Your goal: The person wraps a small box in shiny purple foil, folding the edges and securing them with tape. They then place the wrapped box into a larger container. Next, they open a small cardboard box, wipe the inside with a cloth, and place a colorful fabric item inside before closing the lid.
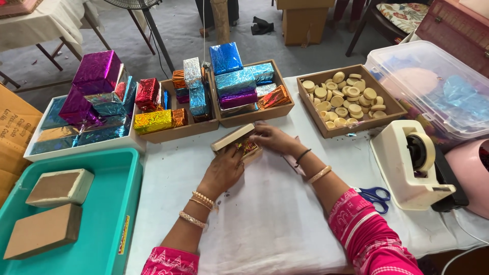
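— What do we have under our left grip [222,170] and right grip [272,137]?

— A small box [233,136] of matt, pale board, with glossy, crinkled foil paper [248,148] beneath it.

— And the surface below both grips?

— White cloth over the table [265,224], soft and lightly creased.

— Beyond the grips?

— Wooden trays [257,116], unvarnished and dull, holding wrapped boxes [234,81] in shiny metallic foil. Right of the right grip, another wooden tray [310,109] carries matt, cream-coloured discs [341,99].

— Further right of it?

— A smooth cream plastic tape dispenser [407,168], a clear plastic tub [433,81], and scissors [374,195] with glossy blue plastic handles.

— Left of the left grip?

— A smooth teal plastic tray [117,203] holding two blocks [51,209] with rough, matt brown faces.
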